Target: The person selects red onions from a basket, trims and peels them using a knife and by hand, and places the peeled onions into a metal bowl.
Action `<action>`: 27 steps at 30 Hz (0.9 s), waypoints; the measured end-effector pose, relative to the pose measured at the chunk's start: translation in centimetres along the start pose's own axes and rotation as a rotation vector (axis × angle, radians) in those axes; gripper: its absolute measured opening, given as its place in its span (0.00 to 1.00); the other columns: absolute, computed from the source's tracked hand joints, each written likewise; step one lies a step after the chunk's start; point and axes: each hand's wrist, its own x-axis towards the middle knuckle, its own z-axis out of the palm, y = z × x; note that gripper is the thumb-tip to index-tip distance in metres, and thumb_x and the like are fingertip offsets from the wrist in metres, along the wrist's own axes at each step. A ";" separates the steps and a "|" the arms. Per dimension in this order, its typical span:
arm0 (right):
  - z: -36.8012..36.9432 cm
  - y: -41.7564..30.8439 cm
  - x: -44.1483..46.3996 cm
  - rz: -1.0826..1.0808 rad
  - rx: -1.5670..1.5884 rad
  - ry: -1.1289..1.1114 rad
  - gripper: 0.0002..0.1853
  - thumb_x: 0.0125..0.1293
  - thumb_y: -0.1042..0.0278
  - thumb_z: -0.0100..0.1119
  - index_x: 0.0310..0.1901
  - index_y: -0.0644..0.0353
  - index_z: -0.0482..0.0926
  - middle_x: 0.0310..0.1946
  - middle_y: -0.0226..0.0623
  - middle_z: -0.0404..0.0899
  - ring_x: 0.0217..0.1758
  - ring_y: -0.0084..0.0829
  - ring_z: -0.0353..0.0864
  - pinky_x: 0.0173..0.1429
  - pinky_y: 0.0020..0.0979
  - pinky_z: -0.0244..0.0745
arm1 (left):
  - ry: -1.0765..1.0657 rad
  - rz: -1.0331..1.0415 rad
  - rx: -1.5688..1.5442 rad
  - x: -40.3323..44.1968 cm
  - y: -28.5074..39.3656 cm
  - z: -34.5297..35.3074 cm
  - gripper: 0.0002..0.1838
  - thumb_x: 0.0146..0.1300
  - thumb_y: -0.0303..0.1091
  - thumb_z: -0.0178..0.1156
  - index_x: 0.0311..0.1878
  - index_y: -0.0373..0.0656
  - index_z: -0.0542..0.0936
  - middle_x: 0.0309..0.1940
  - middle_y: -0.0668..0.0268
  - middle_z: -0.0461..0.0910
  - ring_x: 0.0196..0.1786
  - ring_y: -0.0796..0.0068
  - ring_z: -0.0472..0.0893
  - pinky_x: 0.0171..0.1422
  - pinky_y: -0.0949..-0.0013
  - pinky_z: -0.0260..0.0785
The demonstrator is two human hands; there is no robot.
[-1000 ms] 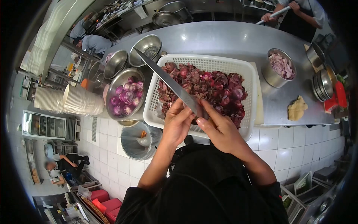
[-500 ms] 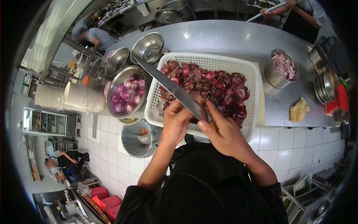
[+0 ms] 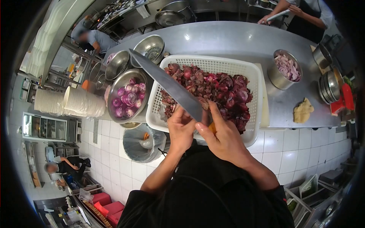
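A large knife (image 3: 167, 81) slants over the near left part of a white perforated basket (image 3: 256, 110), its tip pointing up and left. My right hand (image 3: 224, 140) is closed on the knife at its heel, thumb against the blade, with a bit of yellow handle showing under the fingers. My left hand (image 3: 181, 129) is closed beside the blade's lower edge, and the blade hides what its fingers hold. Red onions and loose skins (image 3: 213, 83) fill the basket. Peeled purple onions (image 3: 130, 99) lie in a steel bowl (image 3: 114, 85) to the left.
Steel bowls (image 3: 152, 45) stand behind the onion bowl. A pot of cut onions (image 3: 281, 78) and a tan cloth (image 3: 303, 110) are on the right of the steel counter (image 3: 228, 38). A lined bin (image 3: 133, 146) stands below. A person (image 3: 308, 17) holds a pole across the counter.
The knife blade has turned to show more of its flat face, and its tip has shifted left. Both hands stay together over the basket's near edge. The person across the counter has moved the pole.
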 end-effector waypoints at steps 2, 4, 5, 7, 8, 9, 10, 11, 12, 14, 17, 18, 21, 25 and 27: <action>0.1 -0.1 0.2 -0.005 0.005 0.017 0.37 0.74 0.52 0.57 0.68 0.80 0.60 0.23 0.56 0.78 0.28 0.58 0.83 0.32 0.48 0.75 | -0.004 0.076 0.073 -0.1 -0.4 -0.3 0.26 0.61 0.12 0.61 0.65 0.30 0.74 0.59 0.65 0.74 0.57 0.74 0.80 0.57 0.70 0.76; 0.4 -0.1 0.4 -0.005 0.006 0.041 0.36 0.74 0.52 0.56 0.67 0.80 0.61 0.23 0.57 0.78 0.28 0.58 0.83 0.31 0.48 0.75 | 0.017 0.143 0.157 -0.1 -0.1 0.2 0.29 0.60 0.10 0.61 0.67 0.30 0.72 0.63 0.65 0.71 0.59 0.72 0.79 0.59 0.69 0.75; 0.7 0.0 0.4 -0.003 0.004 0.055 0.36 0.74 0.52 0.56 0.67 0.80 0.61 0.23 0.58 0.78 0.28 0.59 0.83 0.32 0.49 0.75 | 0.017 0.155 0.154 -0.1 -0.1 0.1 0.31 0.59 0.10 0.61 0.68 0.30 0.71 0.63 0.65 0.71 0.60 0.72 0.78 0.60 0.69 0.75; 0.9 0.2 0.4 -0.007 -0.018 0.073 0.35 0.74 0.52 0.56 0.67 0.79 0.61 0.23 0.58 0.78 0.28 0.59 0.83 0.31 0.49 0.75 | 0.016 0.183 0.146 0.0 -0.5 -0.2 0.33 0.58 0.09 0.61 0.69 0.29 0.70 0.63 0.64 0.71 0.63 0.70 0.77 0.63 0.67 0.75; 1.0 0.3 0.4 -0.013 -0.037 0.076 0.35 0.74 0.52 0.56 0.67 0.78 0.62 0.24 0.58 0.78 0.28 0.59 0.83 0.31 0.49 0.75 | 0.015 0.130 0.123 0.0 -0.7 -0.5 0.33 0.58 0.08 0.61 0.69 0.29 0.70 0.63 0.64 0.71 0.63 0.69 0.77 0.64 0.67 0.74; 1.1 0.4 0.4 -0.017 -0.056 0.078 0.35 0.74 0.52 0.56 0.67 0.78 0.62 0.24 0.58 0.79 0.28 0.59 0.83 0.31 0.49 0.75 | 0.014 0.076 0.101 -0.1 -0.9 -0.9 0.33 0.57 0.08 0.61 0.69 0.29 0.70 0.63 0.64 0.70 0.63 0.69 0.77 0.64 0.66 0.74; 1.1 0.4 0.4 -0.021 -0.045 0.081 0.35 0.74 0.51 0.55 0.67 0.77 0.63 0.25 0.59 0.79 0.29 0.60 0.83 0.31 0.49 0.75 | 0.012 0.021 0.078 -0.2 -0.9 -1.2 0.34 0.57 0.07 0.61 0.69 0.29 0.70 0.63 0.64 0.70 0.64 0.68 0.77 0.65 0.66 0.74; 1.0 0.5 0.5 -0.025 -0.035 0.085 0.34 0.74 0.51 0.55 0.67 0.76 0.64 0.25 0.60 0.79 0.29 0.60 0.83 0.31 0.49 0.75 | -0.005 0.016 0.013 -0.1 -1.0 -1.2 0.34 0.57 0.08 0.61 0.70 0.30 0.69 0.63 0.63 0.71 0.64 0.68 0.78 0.65 0.65 0.74; 1.1 0.5 0.5 -0.027 -0.024 0.087 0.33 0.74 0.51 0.55 0.67 0.76 0.65 0.26 0.61 0.79 0.29 0.61 0.83 0.31 0.49 0.75 | -0.021 0.008 -0.052 -0.1 -1.1 -1.3 0.34 0.58 0.08 0.60 0.70 0.30 0.69 0.63 0.62 0.72 0.64 0.68 0.78 0.66 0.64 0.74; 1.1 1.1 0.3 0.032 0.088 0.097 0.30 0.75 0.52 0.54 0.67 0.71 0.69 0.24 0.55 0.79 0.24 0.52 0.83 0.27 0.45 0.74 | -0.077 -0.018 -0.195 -0.1 -1.1 -1.4 0.33 0.60 0.10 0.60 0.71 0.32 0.69 0.62 0.60 0.75 0.63 0.67 0.79 0.66 0.62 0.74; -1.3 -0.6 0.6 0.321 0.393 -0.081 0.26 0.76 0.52 0.52 0.66 0.63 0.73 0.21 0.42 0.77 0.19 0.34 0.79 0.24 0.36 0.70 | -0.189 -0.108 -0.414 0.3 -1.0 -2.7 0.31 0.65 0.14 0.57 0.73 0.34 0.67 0.57 0.55 0.81 0.59 0.65 0.81 0.69 0.58 0.73; -2.2 -1.2 0.7 0.451 0.517 -0.173 0.25 0.77 0.53 0.51 0.66 0.60 0.74 0.20 0.37 0.76 0.18 0.27 0.77 0.23 0.33 0.69 | -0.171 -0.139 -0.419 0.5 -0.8 -2.7 0.31 0.66 0.15 0.57 0.73 0.34 0.67 0.57 0.56 0.81 0.59 0.65 0.81 0.69 0.58 0.73; -2.1 -1.0 0.8 0.434 0.436 -0.137 0.23 0.77 0.54 0.50 0.67 0.53 0.75 0.21 0.27 0.73 0.21 0.16 0.70 0.26 0.25 0.66 | -0.105 -0.216 -0.351 0.9 0.3 -1.7 0.30 0.67 0.19 0.60 0.72 0.34 0.67 0.53 0.57 0.82 0.55 0.68 0.83 0.66 0.61 0.75; -1.4 -0.1 0.6 0.344 0.309 -0.078 0.22 0.77 0.54 0.50 0.67 0.52 0.75 0.22 0.28 0.74 0.21 0.17 0.70 0.27 0.26 0.67 | -0.078 -0.290 0.175 2.0 2.4 -1.0 0.25 0.65 0.22 0.66 0.65 0.31 0.74 0.47 0.59 0.84 0.49 0.72 0.84 0.58 0.67 0.79; -1.6 -0.2 0.6 0.335 0.292 -0.115 0.22 0.77 0.54 0.50 0.67 0.54 0.75 0.22 0.28 0.75 0.21 0.17 0.70 0.27 0.25 0.66 | -0.132 -0.368 0.233 2.7 3.1 -1.2 0.22 0.64 0.23 0.68 0.61 0.30 0.77 0.44 0.60 0.85 0.46 0.74 0.85 0.55 0.69 0.79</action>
